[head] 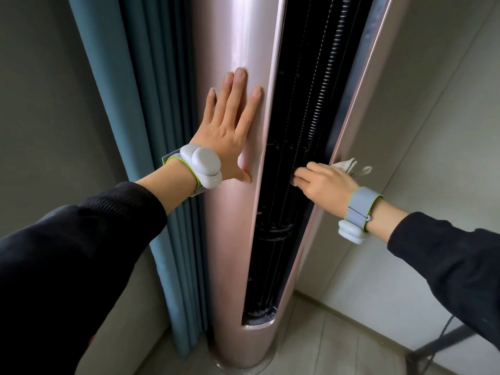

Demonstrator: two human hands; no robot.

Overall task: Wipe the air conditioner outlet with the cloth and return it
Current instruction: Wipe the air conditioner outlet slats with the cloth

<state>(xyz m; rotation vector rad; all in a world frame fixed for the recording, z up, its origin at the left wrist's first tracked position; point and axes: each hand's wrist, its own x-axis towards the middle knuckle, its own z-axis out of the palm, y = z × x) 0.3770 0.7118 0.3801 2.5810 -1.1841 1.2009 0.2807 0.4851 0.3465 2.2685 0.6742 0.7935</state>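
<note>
A tall pink standing air conditioner (230,239) fills the middle of the view. Its long black outlet slot (292,131) runs top to bottom, with dark fins inside. My left hand (230,125) lies flat on the pink casing left of the slot, fingers spread, holding nothing. My right hand (324,182) is closed on a pale cloth (349,166) and presses it against the right edge of the outlet at mid height. Most of the cloth is hidden under the hand.
A blue curtain (151,131) hangs just left of the unit. Grey walls close in on both sides. A dark cable and a black frame (438,345) lie on the pale floor at the lower right.
</note>
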